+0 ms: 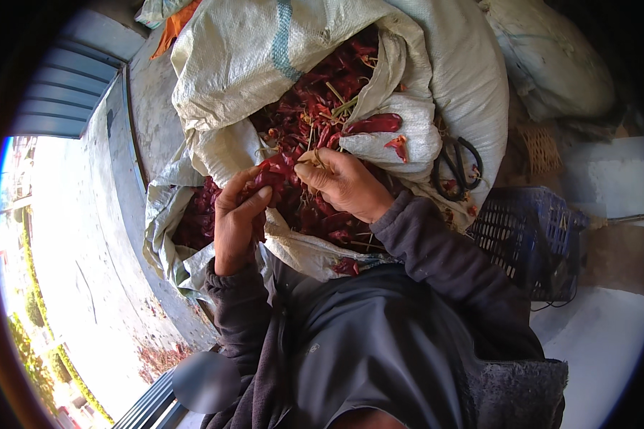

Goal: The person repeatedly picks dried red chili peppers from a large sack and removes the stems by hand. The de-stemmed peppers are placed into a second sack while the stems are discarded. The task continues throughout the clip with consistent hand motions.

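Note:
A large white woven sack (231, 69) lies with its mouth rolled back before me, full of dried red chillies (330, 80). Over that opening, my left hand (239, 214) grips several wrinkled chillies (271, 177) between thumb and fingers. My right hand (343, 179) is close beside it, thumb and fingertips pinched on what looks like a thin dry stem (317, 156). Left of the big sack, a smaller woven sack (158, 220) also contains red chillies (196, 214), partly hidden behind my left hand. One whole chilli (374, 124) and a torn piece (397, 147) rest on a white sack fold.
Black-handled scissors (458, 169) lie on the sack to the right. Beyond them are a blue plastic crate (520, 236) and another full sack (558, 59). Chilli scraps (161, 359) litter the concrete floor (118, 257) at left, near a blue slatted metal panel (64, 88).

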Available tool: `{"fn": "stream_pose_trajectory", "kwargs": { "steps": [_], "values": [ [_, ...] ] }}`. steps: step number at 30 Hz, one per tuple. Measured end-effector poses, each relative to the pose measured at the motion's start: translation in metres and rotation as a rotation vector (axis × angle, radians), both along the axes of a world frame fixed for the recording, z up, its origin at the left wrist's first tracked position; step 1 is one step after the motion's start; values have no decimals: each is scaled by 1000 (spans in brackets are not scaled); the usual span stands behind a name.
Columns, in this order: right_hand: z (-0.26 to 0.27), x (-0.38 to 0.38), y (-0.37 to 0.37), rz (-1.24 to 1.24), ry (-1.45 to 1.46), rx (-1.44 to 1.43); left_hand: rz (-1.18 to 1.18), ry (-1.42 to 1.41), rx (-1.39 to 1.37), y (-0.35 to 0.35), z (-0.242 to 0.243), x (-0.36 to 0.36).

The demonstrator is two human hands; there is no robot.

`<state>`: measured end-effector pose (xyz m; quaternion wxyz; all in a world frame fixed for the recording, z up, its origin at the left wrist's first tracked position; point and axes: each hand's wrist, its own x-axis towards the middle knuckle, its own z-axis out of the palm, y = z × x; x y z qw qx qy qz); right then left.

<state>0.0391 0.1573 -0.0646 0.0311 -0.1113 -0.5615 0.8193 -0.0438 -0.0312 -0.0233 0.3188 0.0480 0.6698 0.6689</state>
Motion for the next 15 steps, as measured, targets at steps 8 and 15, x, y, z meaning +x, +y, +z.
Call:
{"fn": "stream_pose_trajectory", "kwargs": {
  "steps": [8,15],
  "values": [
    [26,15,1,60,19,393,-36,-99,136,-9,-15,30],
    [40,17,-14,-50,306,1043,-51,-77,250,3,-6,36]
  ]
}}
